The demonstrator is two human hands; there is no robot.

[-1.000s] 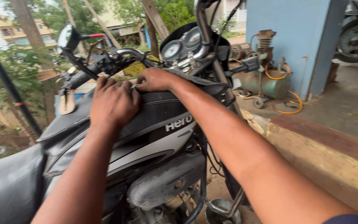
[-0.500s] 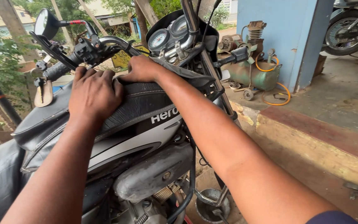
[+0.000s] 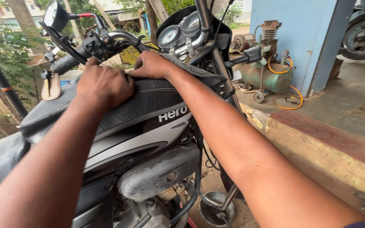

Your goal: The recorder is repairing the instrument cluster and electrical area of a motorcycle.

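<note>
A black and grey motorcycle stands in front of me, its fuel tank [image 3: 148, 122] wrapped in a worn black tank cover [image 3: 153, 99]. My left hand [image 3: 104, 84] lies palm down on top of the cover, fingers curled toward the handlebar [image 3: 102, 44]. My right hand [image 3: 151, 65] grips the cover's front edge just below the round gauges [image 3: 178, 31]. Whether the left hand's fingers pinch the cover is hidden.
A round mirror [image 3: 51, 14] sticks up at the top left. A green air compressor [image 3: 265, 76] with an orange hose sits by a blue pillar [image 3: 300, 38]. A raised concrete step [image 3: 326, 139] runs along the right. Another motorcycle's wheel [image 3: 364, 31] shows top right.
The view has shifted a little closer and lower over the tank. Both hands stay on the tank cover near its front, my left hand slightly further forward.
</note>
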